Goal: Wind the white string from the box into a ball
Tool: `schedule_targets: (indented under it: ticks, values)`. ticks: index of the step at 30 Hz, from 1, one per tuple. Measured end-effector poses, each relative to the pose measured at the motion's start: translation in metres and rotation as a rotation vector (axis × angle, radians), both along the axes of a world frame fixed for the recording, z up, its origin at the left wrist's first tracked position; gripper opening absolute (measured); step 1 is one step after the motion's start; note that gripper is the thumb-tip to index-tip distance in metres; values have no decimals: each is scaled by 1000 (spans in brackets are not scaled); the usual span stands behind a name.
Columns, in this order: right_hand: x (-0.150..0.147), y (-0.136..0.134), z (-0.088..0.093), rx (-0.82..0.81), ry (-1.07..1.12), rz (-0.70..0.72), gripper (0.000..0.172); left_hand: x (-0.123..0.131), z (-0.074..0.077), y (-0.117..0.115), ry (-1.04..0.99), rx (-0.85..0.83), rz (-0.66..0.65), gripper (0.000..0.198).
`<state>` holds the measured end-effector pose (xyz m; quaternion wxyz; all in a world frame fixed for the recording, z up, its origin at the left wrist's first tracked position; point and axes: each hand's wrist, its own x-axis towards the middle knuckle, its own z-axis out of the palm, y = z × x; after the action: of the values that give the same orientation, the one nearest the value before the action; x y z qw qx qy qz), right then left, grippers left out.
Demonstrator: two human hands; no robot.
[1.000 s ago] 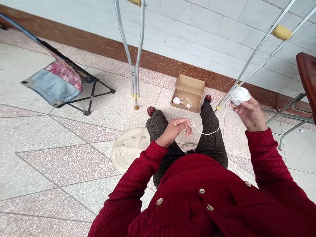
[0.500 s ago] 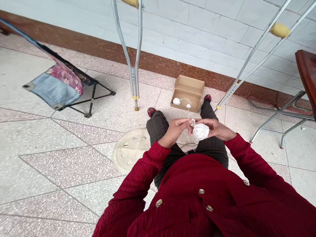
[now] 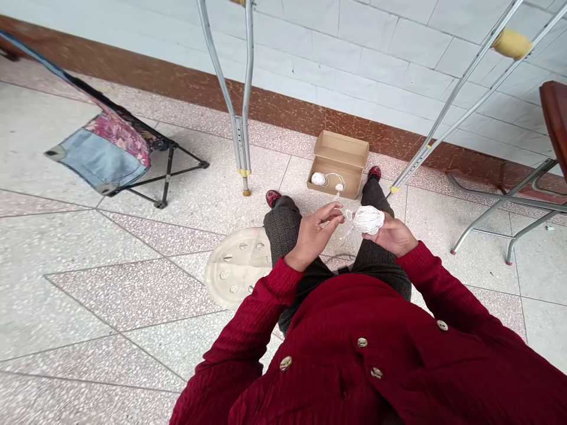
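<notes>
I sit in a red buttoned jacket with both hands over my knees. My right hand [image 3: 392, 235] is closed around a white ball of string [image 3: 368, 219]. My left hand [image 3: 315, 233] pinches the loose strand of string [image 3: 346, 216] right beside the ball, thumb and fingers pressed together. Beyond my feet an open cardboard box [image 3: 339, 163] lies on the floor with a smaller string ball [image 3: 318, 179] and loose thread inside.
Two metal crutches lean on the tiled wall, the left crutch [image 3: 241, 118] and the right crutch [image 3: 460, 94]. A folding stool [image 3: 113, 150] with patterned fabric stands far left. A cream plastic lid [image 3: 237, 265] lies by my left knee. A table's metal legs [image 3: 509, 206] sit right.
My right hand came down from up at the right with the ball and now meets my left hand over my knees. The slack strand between them has shortened.
</notes>
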<state>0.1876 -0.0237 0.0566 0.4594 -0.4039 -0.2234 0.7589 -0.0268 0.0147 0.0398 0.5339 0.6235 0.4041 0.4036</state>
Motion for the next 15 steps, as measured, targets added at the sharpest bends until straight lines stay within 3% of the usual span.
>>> schedule_targets:
  ticks: [5, 8, 11, 15]
  values:
    - [1, -1, -6, -81, 44, -23, 39, -4, 5, -4, 308, 458, -70, 31]
    - [1, -1, -7, -95, 58, -6, 39, -5, 7, -4, 439, 632, -90, 29]
    - [-1, -1, -7, -89, 47, -6, 39, -3, 8, -3, 466, 652, -46, 26]
    - [-4, -3, -3, 15, -59, 16, 41, -1, 13, -1, 348, 418, -20, 26]
